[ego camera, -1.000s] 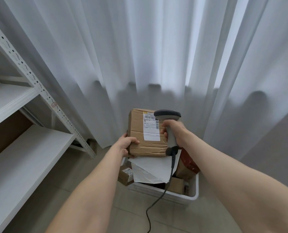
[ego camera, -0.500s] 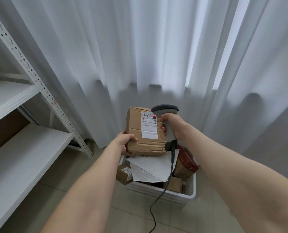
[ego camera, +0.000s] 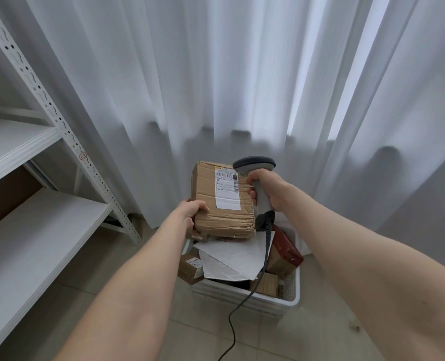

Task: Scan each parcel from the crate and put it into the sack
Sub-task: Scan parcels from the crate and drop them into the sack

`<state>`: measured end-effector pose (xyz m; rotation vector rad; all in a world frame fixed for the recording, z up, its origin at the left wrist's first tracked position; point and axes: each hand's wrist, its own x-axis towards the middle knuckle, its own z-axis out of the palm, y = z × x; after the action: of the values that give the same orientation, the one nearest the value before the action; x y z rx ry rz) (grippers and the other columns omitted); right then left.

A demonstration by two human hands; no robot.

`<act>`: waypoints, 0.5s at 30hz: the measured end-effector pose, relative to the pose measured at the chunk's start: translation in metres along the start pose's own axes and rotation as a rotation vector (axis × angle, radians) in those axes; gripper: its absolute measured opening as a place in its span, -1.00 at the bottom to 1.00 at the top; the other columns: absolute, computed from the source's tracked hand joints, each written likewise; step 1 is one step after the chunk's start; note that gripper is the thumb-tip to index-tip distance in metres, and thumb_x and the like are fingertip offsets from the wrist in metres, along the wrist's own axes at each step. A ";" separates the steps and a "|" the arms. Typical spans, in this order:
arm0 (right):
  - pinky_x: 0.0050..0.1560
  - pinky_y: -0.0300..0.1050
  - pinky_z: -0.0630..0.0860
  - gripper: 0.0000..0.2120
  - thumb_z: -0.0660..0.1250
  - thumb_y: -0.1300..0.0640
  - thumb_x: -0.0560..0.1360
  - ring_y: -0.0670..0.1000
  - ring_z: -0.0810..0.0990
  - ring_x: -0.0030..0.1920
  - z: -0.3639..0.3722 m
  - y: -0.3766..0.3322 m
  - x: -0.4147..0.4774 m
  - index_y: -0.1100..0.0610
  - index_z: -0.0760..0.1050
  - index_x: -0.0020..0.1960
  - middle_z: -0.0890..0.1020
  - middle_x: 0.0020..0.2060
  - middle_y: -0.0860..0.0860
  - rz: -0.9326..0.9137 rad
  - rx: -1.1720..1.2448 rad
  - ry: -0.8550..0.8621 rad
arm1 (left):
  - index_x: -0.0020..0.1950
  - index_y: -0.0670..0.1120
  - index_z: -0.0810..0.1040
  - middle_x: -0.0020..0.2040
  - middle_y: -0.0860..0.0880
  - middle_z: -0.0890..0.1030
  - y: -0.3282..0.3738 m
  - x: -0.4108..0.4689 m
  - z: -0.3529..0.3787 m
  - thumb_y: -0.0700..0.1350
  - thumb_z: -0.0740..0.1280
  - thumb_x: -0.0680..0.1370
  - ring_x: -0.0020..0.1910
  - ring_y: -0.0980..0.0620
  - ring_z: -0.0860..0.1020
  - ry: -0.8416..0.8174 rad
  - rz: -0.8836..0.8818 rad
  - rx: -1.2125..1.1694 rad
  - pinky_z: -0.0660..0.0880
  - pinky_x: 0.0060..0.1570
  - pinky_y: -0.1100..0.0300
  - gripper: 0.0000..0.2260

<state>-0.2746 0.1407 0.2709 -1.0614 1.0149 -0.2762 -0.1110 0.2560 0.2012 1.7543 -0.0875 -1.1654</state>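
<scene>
Risk: left hand (ego camera: 190,213) grips parcel (ego camera: 224,217) only at its 8 o'clock edge, right hand (ego camera: 266,190) wrapped round scanner (ego camera: 253,164) at 3 o'clock, so parcel could tip and label (ego camera: 227,190) misread.

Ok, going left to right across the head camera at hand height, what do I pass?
Shelving rack → left hand → cardboard parcel → scanner, gripped by the right hand.
</scene>
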 end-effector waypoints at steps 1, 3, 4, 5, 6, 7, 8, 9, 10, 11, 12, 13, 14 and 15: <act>-0.48 -0.24 0.44 -0.91 0.26 0.26 0.44 -0.05 0.43 -0.52 0.002 0.001 0.000 0.21 0.46 -0.06 0.51 -0.44 0.07 0.004 0.004 0.003 | 0.29 -0.10 0.37 0.13 -0.22 0.50 0.001 -0.001 -0.001 -0.34 0.31 0.44 -0.07 -0.20 0.50 -0.001 0.002 0.004 0.43 0.01 -0.34 -0.56; -0.49 -0.24 0.44 -0.93 0.27 0.26 0.44 -0.05 0.44 -0.53 0.006 0.003 0.001 0.21 0.45 -0.07 0.53 -0.44 0.08 0.007 0.028 0.023 | 0.22 -0.08 0.39 0.03 -0.20 0.52 0.002 -0.002 -0.004 -0.33 0.32 0.44 -0.17 -0.17 0.50 0.003 0.000 0.010 0.45 -0.01 -0.32 -0.62; -0.50 -0.24 0.44 -0.93 0.28 0.26 0.45 -0.05 0.44 -0.54 0.008 0.004 0.002 0.21 0.46 -0.07 0.55 -0.44 0.08 0.006 0.043 0.036 | 0.19 -0.08 0.39 -0.04 -0.19 0.51 0.002 -0.003 -0.006 -0.32 0.33 0.44 -0.19 -0.16 0.49 0.003 -0.005 0.010 0.46 -0.02 -0.31 -0.64; -0.51 -0.24 0.44 -0.93 0.29 0.26 0.46 -0.06 0.45 -0.55 0.009 0.006 0.003 0.21 0.46 -0.05 0.57 -0.44 0.09 0.007 0.056 0.048 | 0.18 -0.09 0.40 -0.08 -0.18 0.50 0.002 -0.004 -0.009 -0.30 0.34 0.44 -0.19 -0.16 0.49 0.002 -0.013 0.012 0.48 -0.03 -0.29 -0.65; -0.51 -0.24 0.45 -0.91 0.30 0.26 0.47 -0.06 0.46 -0.54 0.011 0.008 0.004 0.22 0.47 -0.03 0.59 -0.43 0.10 0.011 0.067 0.058 | 0.18 -0.10 0.41 -0.08 -0.17 0.50 0.002 -0.004 -0.012 -0.27 0.36 0.43 -0.18 -0.16 0.49 -0.001 -0.024 0.015 0.49 -0.06 -0.26 -0.65; -0.50 -0.24 0.47 -0.89 0.31 0.26 0.47 -0.05 0.46 -0.53 0.012 0.011 0.005 0.22 0.47 0.00 0.60 -0.42 0.11 0.014 0.078 0.069 | 0.19 -0.11 0.43 -0.08 -0.17 0.51 0.002 -0.004 -0.015 -0.22 0.39 0.43 -0.17 -0.16 0.49 0.000 -0.035 0.015 0.50 -0.11 -0.21 -0.65; -0.49 -0.24 0.48 -0.86 0.31 0.27 0.47 -0.05 0.47 -0.52 0.013 0.015 0.008 0.24 0.47 0.03 0.61 -0.39 0.12 0.014 0.090 0.085 | 0.20 -0.11 0.44 -0.07 -0.16 0.52 0.001 -0.004 -0.018 -0.17 0.41 0.43 -0.16 -0.16 0.49 0.009 -0.042 0.016 0.49 -0.20 -0.14 -0.63; -0.46 -0.23 0.50 -0.82 0.32 0.28 0.47 -0.03 0.48 -0.49 0.014 0.020 0.010 0.25 0.47 0.07 0.60 -0.35 0.13 0.009 0.097 0.110 | 0.22 -0.12 0.44 -0.06 -0.14 0.52 -0.001 -0.004 -0.021 -0.11 0.44 0.42 -0.16 -0.15 0.49 0.024 -0.046 0.016 0.46 -0.29 -0.07 -0.60; -0.40 -0.19 0.53 -0.77 0.32 0.29 0.46 -0.01 0.50 -0.44 0.015 0.025 0.013 0.27 0.46 0.11 0.58 -0.31 0.13 0.003 0.098 0.137 | 0.24 -0.12 0.43 -0.07 -0.12 0.52 -0.003 -0.003 -0.025 -0.06 0.45 0.42 -0.18 -0.15 0.48 0.039 -0.045 0.008 0.43 -0.36 -0.02 -0.56; -0.31 -0.13 0.55 -0.71 0.33 0.29 0.45 0.02 0.51 -0.39 0.016 0.031 0.016 0.27 0.45 0.16 0.55 -0.28 0.13 0.002 0.093 0.162 | 0.27 -0.13 0.43 -0.06 -0.11 0.53 -0.005 -0.003 -0.028 -0.01 0.46 0.42 -0.19 -0.13 0.48 0.053 -0.040 -0.011 0.42 -0.39 0.01 -0.52; -0.21 -0.08 0.56 -0.66 0.34 0.28 0.44 0.05 0.53 -0.32 0.018 0.037 0.018 0.25 0.42 0.20 0.55 -0.24 0.13 0.009 0.078 0.184 | 0.31 -0.12 0.43 -0.04 -0.11 0.54 -0.009 -0.003 -0.033 0.02 0.47 0.42 -0.20 -0.11 0.49 0.066 -0.036 -0.037 0.43 -0.41 0.05 -0.47; -0.11 -0.03 0.58 -0.61 0.35 0.28 0.43 0.08 0.56 -0.24 0.020 0.043 0.019 0.23 0.40 0.23 0.56 -0.17 0.14 0.021 0.052 0.201 | 0.34 -0.10 0.42 -0.03 -0.09 0.56 -0.013 -0.004 -0.038 0.05 0.48 0.41 -0.20 -0.09 0.50 0.079 -0.030 -0.066 0.45 -0.42 0.08 -0.44; 0.01 0.03 0.58 -0.58 0.36 0.27 0.42 0.12 0.59 -0.14 0.024 0.048 0.019 0.20 0.38 0.25 0.59 -0.08 0.16 0.035 0.023 0.210 | 0.35 -0.09 0.42 -0.05 -0.08 0.57 -0.016 -0.007 -0.043 0.07 0.48 0.41 -0.21 -0.07 0.52 0.094 -0.023 -0.096 0.46 -0.44 0.12 -0.42; 0.09 0.09 0.56 -0.57 0.36 0.27 0.41 0.15 0.61 -0.04 0.028 0.053 0.018 0.19 0.38 0.26 0.60 0.00 0.18 0.047 -0.003 0.212 | 0.35 -0.09 0.43 -0.07 -0.07 0.58 -0.020 -0.011 -0.049 0.08 0.49 0.40 -0.21 -0.06 0.53 0.113 -0.017 -0.123 0.46 -0.43 0.15 -0.42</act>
<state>-0.2564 0.1724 0.2207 -1.0247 1.2292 -0.3543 -0.0893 0.3051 0.1957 1.7107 0.0665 -1.0589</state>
